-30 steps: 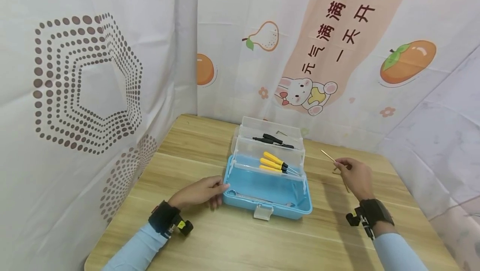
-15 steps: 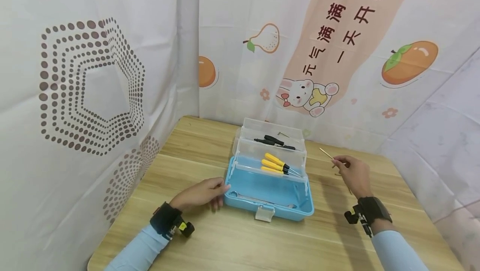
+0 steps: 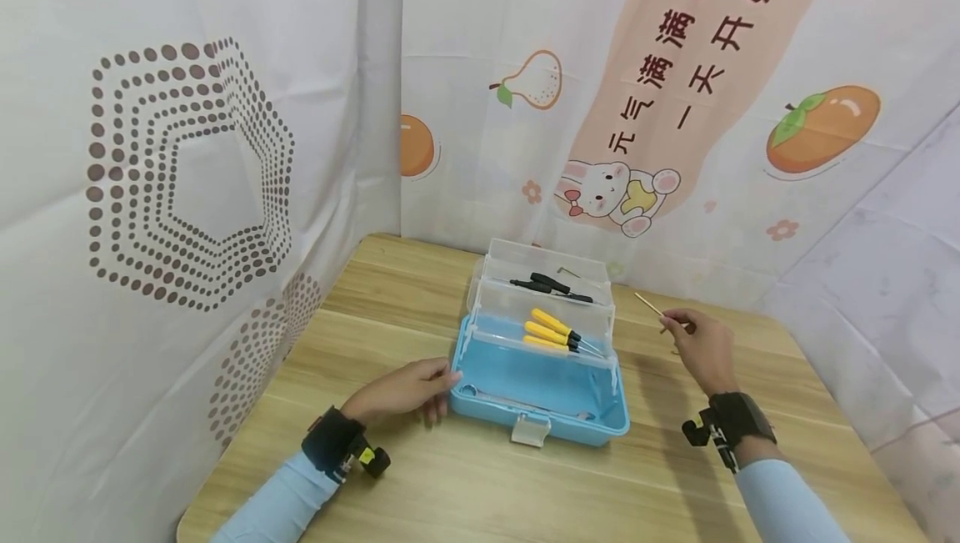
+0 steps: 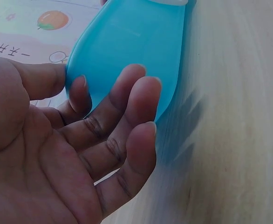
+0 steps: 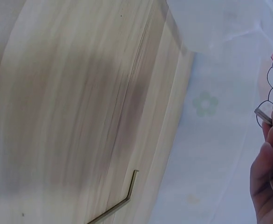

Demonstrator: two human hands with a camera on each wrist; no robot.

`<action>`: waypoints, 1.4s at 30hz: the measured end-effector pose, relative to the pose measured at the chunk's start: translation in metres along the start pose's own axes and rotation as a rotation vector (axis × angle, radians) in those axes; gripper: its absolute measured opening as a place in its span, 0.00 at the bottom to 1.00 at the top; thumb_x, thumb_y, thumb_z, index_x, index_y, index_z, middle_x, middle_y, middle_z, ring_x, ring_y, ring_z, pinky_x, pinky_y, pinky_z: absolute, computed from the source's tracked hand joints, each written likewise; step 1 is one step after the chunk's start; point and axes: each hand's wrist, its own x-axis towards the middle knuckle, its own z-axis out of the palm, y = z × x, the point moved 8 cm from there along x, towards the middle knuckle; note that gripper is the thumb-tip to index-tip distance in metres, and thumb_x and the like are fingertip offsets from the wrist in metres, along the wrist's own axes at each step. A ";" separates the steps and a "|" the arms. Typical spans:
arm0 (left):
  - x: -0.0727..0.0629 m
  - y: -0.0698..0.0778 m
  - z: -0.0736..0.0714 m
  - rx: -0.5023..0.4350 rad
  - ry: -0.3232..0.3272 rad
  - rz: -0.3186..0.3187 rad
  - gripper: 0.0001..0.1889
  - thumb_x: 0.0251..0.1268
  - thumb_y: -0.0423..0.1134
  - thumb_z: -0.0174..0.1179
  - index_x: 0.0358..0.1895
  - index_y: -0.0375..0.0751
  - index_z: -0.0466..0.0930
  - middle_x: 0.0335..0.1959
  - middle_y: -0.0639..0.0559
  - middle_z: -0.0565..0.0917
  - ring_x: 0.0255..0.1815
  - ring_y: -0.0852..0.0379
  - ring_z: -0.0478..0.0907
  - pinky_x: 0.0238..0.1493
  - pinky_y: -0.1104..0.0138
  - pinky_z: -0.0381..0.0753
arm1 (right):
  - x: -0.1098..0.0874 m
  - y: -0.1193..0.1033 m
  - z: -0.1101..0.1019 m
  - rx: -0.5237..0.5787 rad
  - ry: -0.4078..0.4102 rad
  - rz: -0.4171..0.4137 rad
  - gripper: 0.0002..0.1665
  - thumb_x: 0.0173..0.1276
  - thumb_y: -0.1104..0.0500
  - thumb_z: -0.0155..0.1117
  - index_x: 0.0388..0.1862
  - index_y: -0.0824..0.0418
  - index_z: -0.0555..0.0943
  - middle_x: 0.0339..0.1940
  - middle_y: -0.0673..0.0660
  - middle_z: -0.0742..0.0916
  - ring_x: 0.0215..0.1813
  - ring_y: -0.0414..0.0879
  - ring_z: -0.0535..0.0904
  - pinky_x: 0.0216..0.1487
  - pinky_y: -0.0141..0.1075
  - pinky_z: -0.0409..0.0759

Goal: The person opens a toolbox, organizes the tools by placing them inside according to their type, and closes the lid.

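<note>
In the head view, my left hand [image 3: 405,391] is at the left front corner of an open blue toolbox [image 3: 540,431]. The left wrist view shows the thumb and index finger [image 4: 80,91] at the rim on either side of the wall, with the other fingers loosely bent. To the right of the box, above the table, my right hand [image 3: 701,347] pinches a hex key [image 3: 648,304] between thumb and fingertips. A second bent hex key [image 5: 128,199] lies on the wooden table, mostly hidden by the hand in the head view.
Yellow-handled screwdrivers [image 3: 549,330] lie in the box's lower clear tray, and black-handled tools [image 3: 551,283] in the upper one. A wrench [image 3: 525,403] lies along the blue bottom. Printed curtains [image 3: 465,42] hang behind the wooden table [image 3: 420,485].
My right hand has moved slightly left towards the toolbox with the hex key. The left hand stays at the box corner. The head view has shifted a little.
</note>
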 end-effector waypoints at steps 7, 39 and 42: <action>0.000 -0.005 0.004 -0.001 -0.005 -0.013 0.20 0.83 0.56 0.48 0.46 0.41 0.74 0.35 0.41 0.85 0.30 0.48 0.83 0.31 0.61 0.83 | -0.002 -0.006 0.001 0.000 0.004 0.002 0.09 0.74 0.60 0.69 0.45 0.64 0.88 0.30 0.59 0.89 0.18 0.39 0.73 0.16 0.31 0.66; 0.001 -0.001 0.001 0.033 0.004 0.017 0.21 0.82 0.57 0.49 0.43 0.40 0.75 0.33 0.43 0.84 0.31 0.47 0.83 0.33 0.57 0.86 | 0.024 -0.024 0.009 -0.012 0.026 0.004 0.09 0.76 0.57 0.67 0.45 0.62 0.89 0.30 0.57 0.88 0.21 0.44 0.69 0.21 0.34 0.62; 0.002 -0.001 0.001 0.036 -0.001 0.019 0.21 0.82 0.56 0.49 0.43 0.40 0.75 0.33 0.43 0.84 0.31 0.48 0.83 0.33 0.58 0.86 | 0.028 -0.027 0.010 -0.021 0.030 -0.001 0.09 0.75 0.58 0.68 0.44 0.62 0.89 0.31 0.57 0.88 0.22 0.45 0.69 0.23 0.35 0.62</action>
